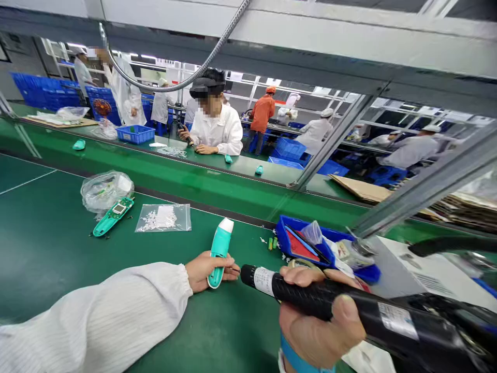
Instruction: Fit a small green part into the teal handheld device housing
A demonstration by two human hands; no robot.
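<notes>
My left hand [205, 270] is closed round the lower end of a teal and white handheld device [220, 248], which lies tilted on the green table [50, 243]. My right hand [316, 321] grips a black electric screwdriver [310, 298]. Its tip points left and meets the device beside my left fingers. A white sleeve covers my left forearm.
Another teal device with an exposed circuit board [112, 215], a clear bag of small white parts [163, 217] and a crumpled plastic bag [104, 190] lie to the left. A blue bin [289, 235] sits to the right. A person in white works across the conveyor.
</notes>
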